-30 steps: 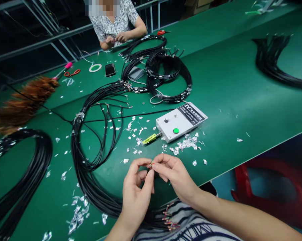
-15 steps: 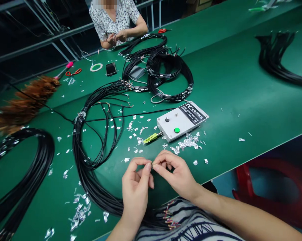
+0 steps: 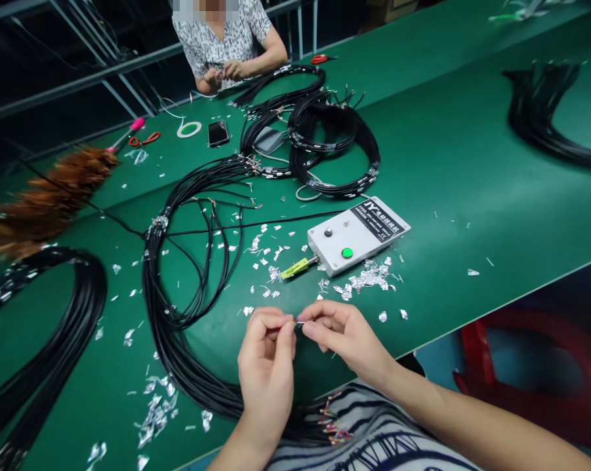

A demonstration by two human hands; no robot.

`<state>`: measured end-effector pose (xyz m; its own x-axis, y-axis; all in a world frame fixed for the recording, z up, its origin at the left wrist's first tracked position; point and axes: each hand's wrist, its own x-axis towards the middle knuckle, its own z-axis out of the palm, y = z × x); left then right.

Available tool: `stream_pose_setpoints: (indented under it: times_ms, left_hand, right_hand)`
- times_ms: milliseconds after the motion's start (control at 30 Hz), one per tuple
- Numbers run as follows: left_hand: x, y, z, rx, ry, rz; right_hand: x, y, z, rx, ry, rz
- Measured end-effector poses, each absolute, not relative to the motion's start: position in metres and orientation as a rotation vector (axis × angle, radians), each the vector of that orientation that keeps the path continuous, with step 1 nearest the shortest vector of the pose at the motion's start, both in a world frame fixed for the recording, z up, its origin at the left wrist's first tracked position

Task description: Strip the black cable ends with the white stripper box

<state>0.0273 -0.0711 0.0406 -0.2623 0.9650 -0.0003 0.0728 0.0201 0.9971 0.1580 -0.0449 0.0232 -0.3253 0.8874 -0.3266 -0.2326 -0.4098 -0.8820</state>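
the green table is littered near the work; loose matter on it could, in my judgement, be picked up by exposed ends.

the bundle of black cables curves along the table and passes beneath the left wrist toward the striped garment. a shift of the forearm or lap could drag it, since its near end overhangs the table edge.

the white control box, marked "jy", stands just beyond the hands. its green button faces up; a stray knuckle might press it.

the left hand pinches, thumb against forefinger. the right hand does likewise, fingertips just beside the left's. too hard a pull between them could snap or nick what they hold.

the yellow-green clip juts from the box toward the hands; a sleeve or cable could snag on it.

the coloured wire ends lie fanned out against the garment; cloth could bend or tangle them.

the silver foil scraps lie beside the box; a scrap caught across bare conductors might bridge them.

the thin pale wire spans the two pinches, above the table. whether it joins a cable, i cannot tell; it is slight enough to slip.
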Motion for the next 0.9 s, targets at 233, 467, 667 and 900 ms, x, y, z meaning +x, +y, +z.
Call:
stream_pose_setpoints:
  times_ms: [233,467,667,900]
  left_hand:
    - [0.026,-0.069,0.04,1.007,1.441,1.308]
    - [0.023,-0.059,0.039,0.977,1.315,1.117]
    - [0.019,-0.061,0.026,0.807,1.312,1.101]
    - [0.022,-0.064,0.003,0.995,1.488,1.303]
  right_hand:
    - [0.146,-0.046,0.023,-1.041,-0.772,1.89]
    - [0.148,-0.044,0.016,-1.086,-0.851,1.943]
    - [0.156,-0.039,0.014,-1.152,-1.207,1.714]
    - [0.162,-0.031,0.015,-1.096,-1.803,1.135]
